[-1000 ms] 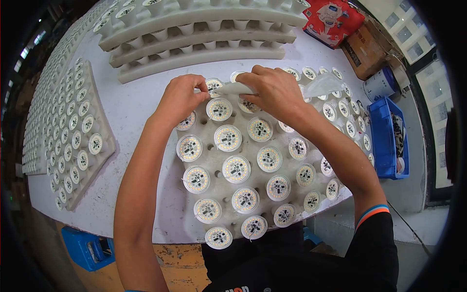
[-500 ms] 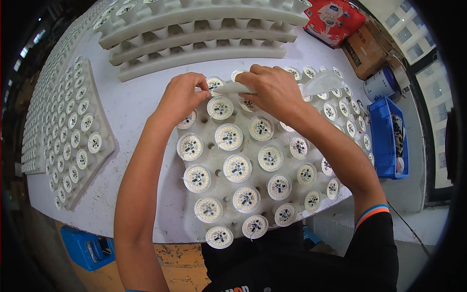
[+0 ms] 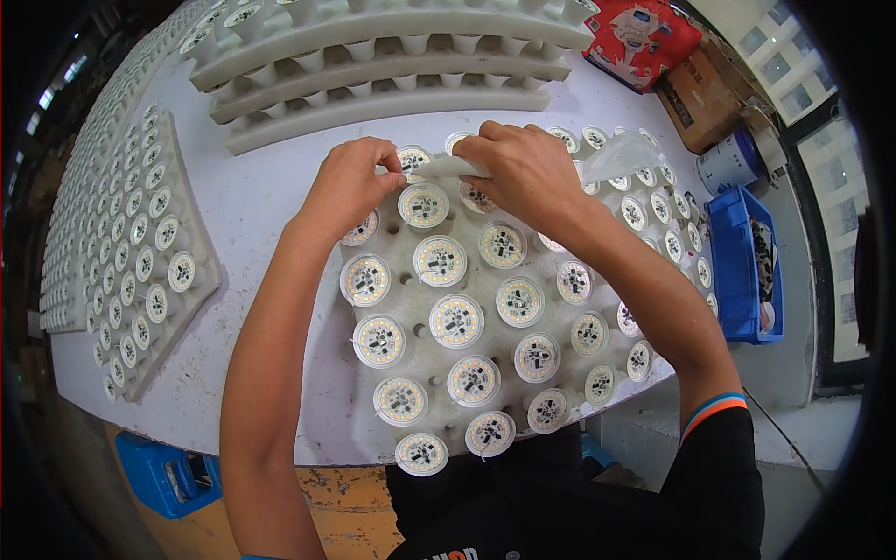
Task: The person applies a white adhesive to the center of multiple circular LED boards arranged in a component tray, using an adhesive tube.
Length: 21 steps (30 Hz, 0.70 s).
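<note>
In my right hand (image 3: 523, 173) I grip a whitish plastic piping bag (image 3: 453, 168). Its narrow tip points left, and its loose clear end (image 3: 621, 159) sticks out past the hand's right side. My left hand (image 3: 359, 177) is pinched at the left edge of an LED bulb (image 3: 413, 159) in the back row; whatever lies between its fingertips is too small to make out. The bag's tip crosses the front of that bulb. Open-topped LED bulbs with round chip boards, such as this one (image 3: 441, 261), stand upright in a pale foam tray (image 3: 401, 303) below both hands.
Stacked foam trays (image 3: 392, 70) with bulbs stand at the back. Another filled tray (image 3: 191, 313) lies left on the white table (image 3: 271, 205). At right are a blue bin (image 3: 733, 280), a white bucket (image 3: 733, 163), a cardboard box (image 3: 700, 93) and a red bag (image 3: 644, 42).
Almost nothing differs. Both hands and the piping bag hold nearly the same place, and the view has shifted very slightly.
</note>
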Tool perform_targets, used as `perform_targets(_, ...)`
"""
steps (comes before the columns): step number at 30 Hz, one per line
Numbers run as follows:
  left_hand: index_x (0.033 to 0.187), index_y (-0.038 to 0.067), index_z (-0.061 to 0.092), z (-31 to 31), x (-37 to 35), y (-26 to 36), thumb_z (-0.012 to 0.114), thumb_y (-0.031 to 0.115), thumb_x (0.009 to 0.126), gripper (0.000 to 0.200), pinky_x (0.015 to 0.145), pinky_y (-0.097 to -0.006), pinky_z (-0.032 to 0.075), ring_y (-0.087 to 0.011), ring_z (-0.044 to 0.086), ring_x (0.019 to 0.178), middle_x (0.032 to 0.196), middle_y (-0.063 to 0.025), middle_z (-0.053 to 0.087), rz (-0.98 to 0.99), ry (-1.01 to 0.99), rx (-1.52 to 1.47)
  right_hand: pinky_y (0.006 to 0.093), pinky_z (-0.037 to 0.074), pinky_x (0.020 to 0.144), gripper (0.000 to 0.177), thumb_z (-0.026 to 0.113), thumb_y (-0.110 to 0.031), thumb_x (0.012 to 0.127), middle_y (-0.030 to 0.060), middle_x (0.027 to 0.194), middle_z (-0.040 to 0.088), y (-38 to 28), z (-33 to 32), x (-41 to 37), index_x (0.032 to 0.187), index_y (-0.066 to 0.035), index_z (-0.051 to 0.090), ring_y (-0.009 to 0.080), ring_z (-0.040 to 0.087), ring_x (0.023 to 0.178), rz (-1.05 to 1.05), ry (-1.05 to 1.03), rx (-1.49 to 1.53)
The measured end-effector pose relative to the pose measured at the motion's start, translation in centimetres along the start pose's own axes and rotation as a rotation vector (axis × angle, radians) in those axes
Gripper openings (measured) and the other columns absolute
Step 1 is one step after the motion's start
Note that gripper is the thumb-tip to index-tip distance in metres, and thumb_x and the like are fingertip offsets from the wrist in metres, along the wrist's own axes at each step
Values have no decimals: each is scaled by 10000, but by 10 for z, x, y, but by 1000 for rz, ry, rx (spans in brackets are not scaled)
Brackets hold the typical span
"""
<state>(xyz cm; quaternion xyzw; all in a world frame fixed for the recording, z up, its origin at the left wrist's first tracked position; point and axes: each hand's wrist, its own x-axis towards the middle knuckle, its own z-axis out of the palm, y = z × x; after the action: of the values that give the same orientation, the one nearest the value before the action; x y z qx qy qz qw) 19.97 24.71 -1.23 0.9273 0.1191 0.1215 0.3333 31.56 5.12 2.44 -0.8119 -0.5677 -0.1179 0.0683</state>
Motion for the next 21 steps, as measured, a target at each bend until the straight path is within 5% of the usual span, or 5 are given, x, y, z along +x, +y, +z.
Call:
perform_targets(7, 840, -7, 647, 2, 2, -3, 721, 107, 752, 162, 771, -378, 477, -273, 623, 815, 931, -130, 688, 19, -2, 23, 434, 518, 740, 200, 732, -227, 770, 74, 889, 639, -3, -4, 2, 906, -103, 656, 286, 659, 844, 25, -39, 17)
perform_targets(10, 838, -3, 650, 4, 1, -4, 720, 111, 757, 156, 759, -382, 475, -271, 617, 795, 914, -127, 688, 23, 11, 16, 430, 513, 687, 265, 748, -252, 772, 65, 884, 656, -1, -3, 1, 1014, -159, 693, 322, 652, 809, 48, -32, 49)
perform_targets(14, 870, 13, 668, -1, 3, -1, 712, 124, 779, 150, 820, -357, 481, -270, 635, 898, 1010, -129, 689, -36, -46, 71, 361, 526, 730, 324, 731, -259, 804, 94, 973, 702, 4, -20, -8, 1100, -130, 700, 247, 684, 835, 220, -4, 416)
perform_targets(17, 953, 35, 682, 8, -2, -20, 698, 136, 812, 174, 931, -333, 461, -264, 622, 1064, 1159, -126, 663, 216, 225, 30, 283, 523, 763, 467, 738, -316, 799, 148, 1052, 706, 11, -57, -31, 1197, -78, 676, 164, 678, 879, 421, 18, 851)
perform_targets(21, 1044, 50, 683, -7, -16, -2, 676, 133, 850, 211, 999, -365, 442, -269, 596, 1152, 1204, -119, 646, 113, 405, -139, 282, 517, 703, 541, 753, -323, 800, 99, 962, 668, 16, -109, -85, 1219, -5, 630, 135, 631, 795, 504, 48, 1324)
